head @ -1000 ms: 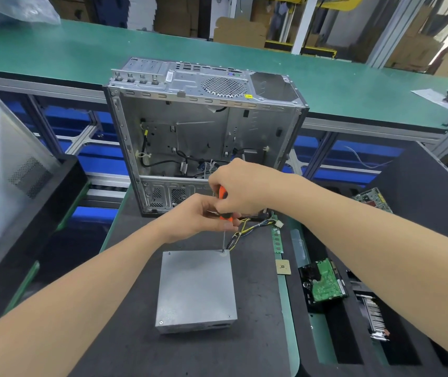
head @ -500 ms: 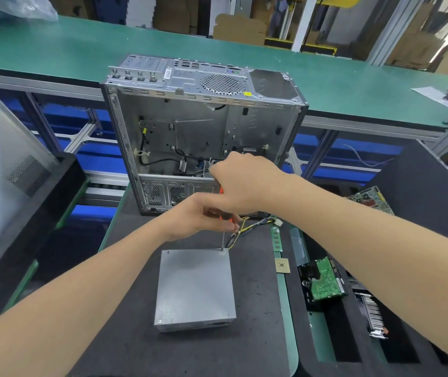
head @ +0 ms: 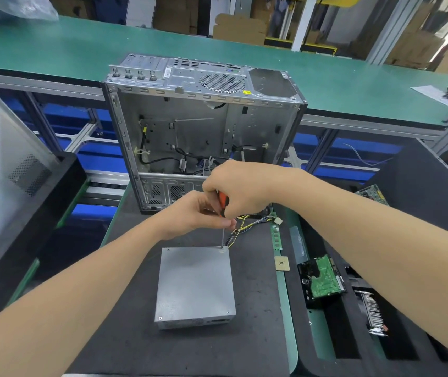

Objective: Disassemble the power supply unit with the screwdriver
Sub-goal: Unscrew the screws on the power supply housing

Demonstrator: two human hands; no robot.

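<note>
1. The power supply unit (head: 195, 284) lies flat on the mat (head: 135, 336), in front of the upright computer case (head: 203, 126).
2. The screwdriver (head: 222, 213) stands on the unit's far right corner. The right hand (head: 240, 186) grips its handle from above, and the left hand (head: 192, 213) pinches it just below.
3. A cable bundle (head: 252, 223) runs from that corner to the right.
4. Right of the unit lie a memory stick (head: 275, 236) and a processor chip (head: 282, 263). Further right is a hard drive (head: 322, 278), with possibly a heat sink (head: 372, 311) nearer.
5. A long table (head: 81, 42) runs behind the case.
</note>
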